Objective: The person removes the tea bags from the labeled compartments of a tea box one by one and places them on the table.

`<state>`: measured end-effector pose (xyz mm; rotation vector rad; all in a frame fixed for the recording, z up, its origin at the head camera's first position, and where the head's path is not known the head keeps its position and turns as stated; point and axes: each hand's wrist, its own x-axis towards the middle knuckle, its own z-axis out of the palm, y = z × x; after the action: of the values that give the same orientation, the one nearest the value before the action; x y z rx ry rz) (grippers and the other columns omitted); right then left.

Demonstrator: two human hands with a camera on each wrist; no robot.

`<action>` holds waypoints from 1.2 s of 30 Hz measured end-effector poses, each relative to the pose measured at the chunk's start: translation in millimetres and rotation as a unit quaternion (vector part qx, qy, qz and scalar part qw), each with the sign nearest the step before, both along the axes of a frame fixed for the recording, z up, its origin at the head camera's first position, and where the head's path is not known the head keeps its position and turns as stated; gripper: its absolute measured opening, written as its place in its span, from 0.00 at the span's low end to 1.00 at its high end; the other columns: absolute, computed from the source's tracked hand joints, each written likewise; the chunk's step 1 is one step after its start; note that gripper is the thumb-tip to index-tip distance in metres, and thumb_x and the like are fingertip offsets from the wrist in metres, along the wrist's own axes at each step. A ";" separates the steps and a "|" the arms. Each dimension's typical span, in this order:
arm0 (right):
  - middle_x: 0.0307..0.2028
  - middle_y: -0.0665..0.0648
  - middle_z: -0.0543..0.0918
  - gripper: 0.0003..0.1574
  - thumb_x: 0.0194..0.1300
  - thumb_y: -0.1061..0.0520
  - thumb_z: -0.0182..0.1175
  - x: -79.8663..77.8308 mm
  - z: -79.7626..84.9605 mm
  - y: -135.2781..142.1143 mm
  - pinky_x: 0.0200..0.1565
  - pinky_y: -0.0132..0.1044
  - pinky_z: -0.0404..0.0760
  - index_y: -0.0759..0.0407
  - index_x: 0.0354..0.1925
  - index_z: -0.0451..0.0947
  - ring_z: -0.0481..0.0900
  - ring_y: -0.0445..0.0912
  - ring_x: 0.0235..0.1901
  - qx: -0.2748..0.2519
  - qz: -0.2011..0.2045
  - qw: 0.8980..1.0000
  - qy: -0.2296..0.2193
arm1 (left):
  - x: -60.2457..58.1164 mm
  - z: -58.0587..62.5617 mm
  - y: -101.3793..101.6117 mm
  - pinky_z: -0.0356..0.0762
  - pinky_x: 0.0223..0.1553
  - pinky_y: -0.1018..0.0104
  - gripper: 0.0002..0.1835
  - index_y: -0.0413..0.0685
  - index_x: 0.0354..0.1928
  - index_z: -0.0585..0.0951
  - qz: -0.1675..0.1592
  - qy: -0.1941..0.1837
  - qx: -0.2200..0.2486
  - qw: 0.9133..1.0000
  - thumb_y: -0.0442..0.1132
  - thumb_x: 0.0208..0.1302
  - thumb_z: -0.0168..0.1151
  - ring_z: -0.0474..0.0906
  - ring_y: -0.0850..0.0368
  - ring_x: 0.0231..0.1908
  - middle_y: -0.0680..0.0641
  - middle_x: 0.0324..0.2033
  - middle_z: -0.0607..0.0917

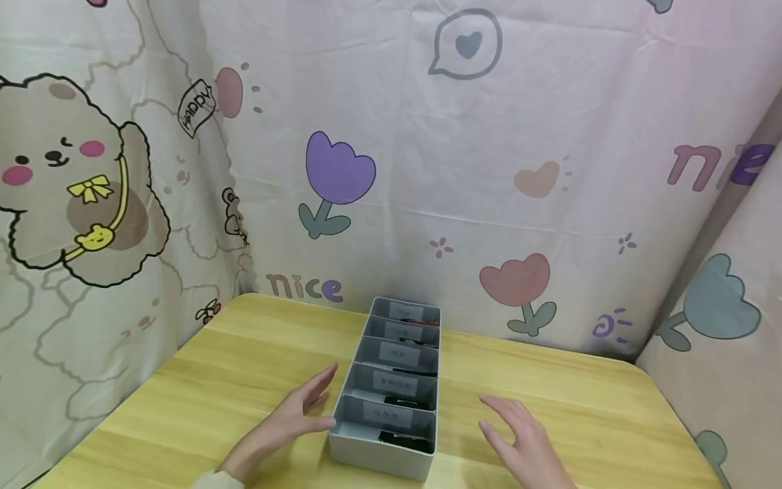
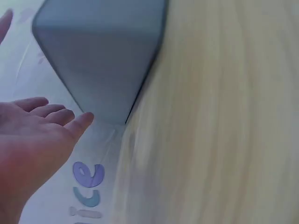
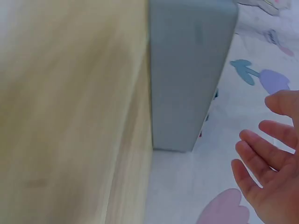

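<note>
A long grey divided storage box (image 1: 383,456) stands on the wooden table, its several compartments running away from me in a row. Each divider bears a pale paper label, and dark flat items (image 1: 406,441) lie in the compartments, with something red in the farthest one. My left hand (image 1: 286,420) is beside the box's left side, fingers extended, thumb tip right at the near left corner. To the right of the box, my right hand (image 1: 524,441) hovers with fingers spread and nothing in it. Both wrist views show the box's grey outer wall (image 2: 98,70) near the straight fingers.
The yellow wood-grain table (image 1: 244,360) extends to both sides of the box. A pale printed curtain (image 1: 415,170) with flowers, hearts and a bear hangs behind and along the sides, close to the box's far end.
</note>
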<state>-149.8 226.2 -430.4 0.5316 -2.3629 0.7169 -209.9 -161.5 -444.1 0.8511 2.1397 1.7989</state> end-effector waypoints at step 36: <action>0.36 0.48 0.86 0.12 0.56 0.57 0.71 -13.4 0.5 -70.1 0.40 0.29 0.76 0.62 0.39 0.86 0.71 0.41 0.39 0.021 0.224 0.974 -0.011 | -3.9 -10.5 1.7 0.61 0.60 0.76 0.46 0.33 0.74 0.46 -0.052 0.015 -0.015 0.998 0.30 0.62 0.64 0.48 0.27 0.66 0.28 0.71 0.45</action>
<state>-163.3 156.1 -430.0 1.1001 -2.3027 0.8716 -213.7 -159.8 -454.6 0.9704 2.0930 1.7100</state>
